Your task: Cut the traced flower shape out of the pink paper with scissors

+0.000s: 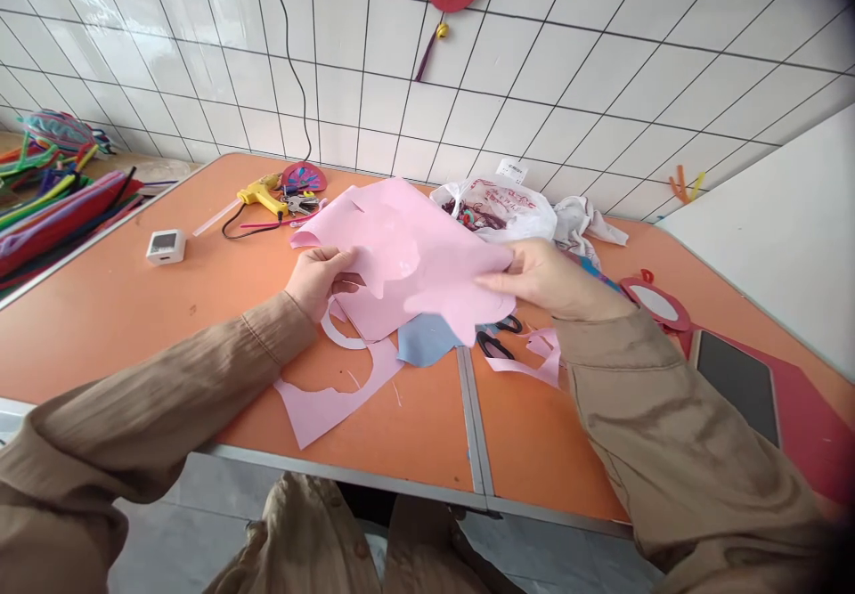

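Observation:
I hold a large pink paper sheet (407, 247) with cut-out edges above the orange table (120, 309). My left hand (319, 278) pinches its left edge, my right hand (544, 278) grips its right edge. Under the sheet lie a blue paper piece (427, 342), a white paper ring (337, 331), pink offcuts (327, 402) and black-handled scissors (498, 337).
A yellow glue gun (262, 193) and a small white device (165, 246) lie at the left. Coloured pipe cleaners (46, 207) fill the far left. A white plastic bag (498, 207) sits behind the sheet. A dark phone (738, 380) rests on red paper at the right.

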Motion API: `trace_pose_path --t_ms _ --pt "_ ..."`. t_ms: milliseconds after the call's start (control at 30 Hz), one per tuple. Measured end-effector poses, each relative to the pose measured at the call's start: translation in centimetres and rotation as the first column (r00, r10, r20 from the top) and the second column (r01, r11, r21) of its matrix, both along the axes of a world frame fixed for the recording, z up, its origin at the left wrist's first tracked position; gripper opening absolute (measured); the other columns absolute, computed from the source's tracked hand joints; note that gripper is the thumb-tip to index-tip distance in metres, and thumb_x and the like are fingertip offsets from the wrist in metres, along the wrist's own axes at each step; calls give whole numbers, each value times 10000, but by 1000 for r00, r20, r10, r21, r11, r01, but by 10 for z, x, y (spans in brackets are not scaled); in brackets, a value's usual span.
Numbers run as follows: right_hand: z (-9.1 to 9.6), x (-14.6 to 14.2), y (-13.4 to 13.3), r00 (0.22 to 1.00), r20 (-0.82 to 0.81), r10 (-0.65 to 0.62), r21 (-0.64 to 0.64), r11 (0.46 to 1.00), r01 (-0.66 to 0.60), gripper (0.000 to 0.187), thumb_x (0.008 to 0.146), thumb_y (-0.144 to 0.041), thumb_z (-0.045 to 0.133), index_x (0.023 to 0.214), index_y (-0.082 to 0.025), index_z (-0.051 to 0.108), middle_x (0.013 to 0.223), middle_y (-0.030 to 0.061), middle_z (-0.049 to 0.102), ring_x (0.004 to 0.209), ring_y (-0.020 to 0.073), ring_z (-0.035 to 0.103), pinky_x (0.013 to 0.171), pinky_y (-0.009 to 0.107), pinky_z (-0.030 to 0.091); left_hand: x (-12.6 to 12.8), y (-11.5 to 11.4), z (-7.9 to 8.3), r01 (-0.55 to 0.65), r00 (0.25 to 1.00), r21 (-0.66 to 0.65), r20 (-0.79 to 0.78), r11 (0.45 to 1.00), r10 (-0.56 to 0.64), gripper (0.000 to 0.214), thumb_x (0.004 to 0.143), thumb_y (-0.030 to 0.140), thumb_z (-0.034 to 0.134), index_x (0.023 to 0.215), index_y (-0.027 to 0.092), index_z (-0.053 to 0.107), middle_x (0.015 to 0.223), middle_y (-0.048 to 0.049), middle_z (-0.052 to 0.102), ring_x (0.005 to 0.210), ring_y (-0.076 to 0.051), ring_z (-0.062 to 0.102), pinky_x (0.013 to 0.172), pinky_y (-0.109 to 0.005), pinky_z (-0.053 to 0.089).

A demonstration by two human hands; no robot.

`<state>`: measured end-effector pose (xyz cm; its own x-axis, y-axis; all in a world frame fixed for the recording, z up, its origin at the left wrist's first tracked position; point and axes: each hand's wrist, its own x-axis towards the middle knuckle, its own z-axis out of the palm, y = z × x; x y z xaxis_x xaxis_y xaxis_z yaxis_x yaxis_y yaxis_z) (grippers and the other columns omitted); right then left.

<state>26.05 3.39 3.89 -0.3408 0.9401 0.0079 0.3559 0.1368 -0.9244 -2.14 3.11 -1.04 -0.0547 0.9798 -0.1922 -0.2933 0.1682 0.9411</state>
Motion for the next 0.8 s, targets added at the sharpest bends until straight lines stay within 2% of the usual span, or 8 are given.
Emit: trace_pose_path --t_ms 67,133,267,367,533,600,700,800 --pt "-6 -11 -6 968 76 241 -115 966 -231 207 747 -256 719 899 -127 776 803 77 748 746 200 665 659 324 529 -6 4 4 -44 999 -9 -10 999 44 201 699 201 847 716 115 667 662 -32 682 516 -98 654 484 -171 536" --pt "-17 -24 -11 891 133 435 -145 897 -417 173 749 -249 702 855 -126 762 773 42 724 705 161 633 630 273 500 -13 5 8 -75 997 -24 -20 997 74 167 683 153 839 730 110 685 661 -40 691 526 -107 663 516 -185 562" --pt "-42 -42 -15 782 217 584 -174 812 -558 138 771 -248 651 752 -126 712 672 -10 646 621 117 553 561 223 411 -34 -1 17 -106 993 -35 -50 994 104 113 668 100 814 733 101 721 671 -63 717 556 -133 681 556 -224 601" --pt "-52 -46 -14 760 266 593 -170 805 -569 144 775 -245 636 759 -120 705 665 -16 635 616 113 539 572 223 392 -60 -8 20 -177 977 -31 -127 984 172 88 680 67 781 747 113 747 673 -63 727 554 -138 680 521 -207 591" --pt "-50 -50 -18 786 225 576 -154 817 -555 163 783 -235 627 811 -116 735 704 3 674 636 128 566 578 234 406 -90 -13 17 -267 962 -149 -107 952 253 143 701 -5 716 679 136 725 658 -62 730 550 -143 675 494 -198 586" --pt "-48 -56 -24 830 190 524 -105 851 -514 250 798 -211 614 983 -122 758 838 29 730 715 147 617 639 252 461 -89 -13 17 -272 962 -129 -60 954 266 131 691 -12 725 703 118 726 687 -70 739 559 -138 681 503 -186 588" --pt "-50 -66 -35 912 261 317 47 939 -340 516 797 -144 605 1310 -162 662 1082 64 756 827 171 664 768 309 525 -78 -9 20 -265 964 -75 -15 961 265 144 664 -12 751 747 102 724 707 -71 735 556 -129 681 485 -163 576" --pt "-58 -71 -42 925 285 250 194 930 -311 735 778 -84 625 1490 -218 501 1416 98 632 1091 215 678 966 374 534 -64 -1 29 -266 964 -54 -1 963 266 168 658 -11 763 724 129 697 681 -63 714 550 -139 677 442 -155 552"
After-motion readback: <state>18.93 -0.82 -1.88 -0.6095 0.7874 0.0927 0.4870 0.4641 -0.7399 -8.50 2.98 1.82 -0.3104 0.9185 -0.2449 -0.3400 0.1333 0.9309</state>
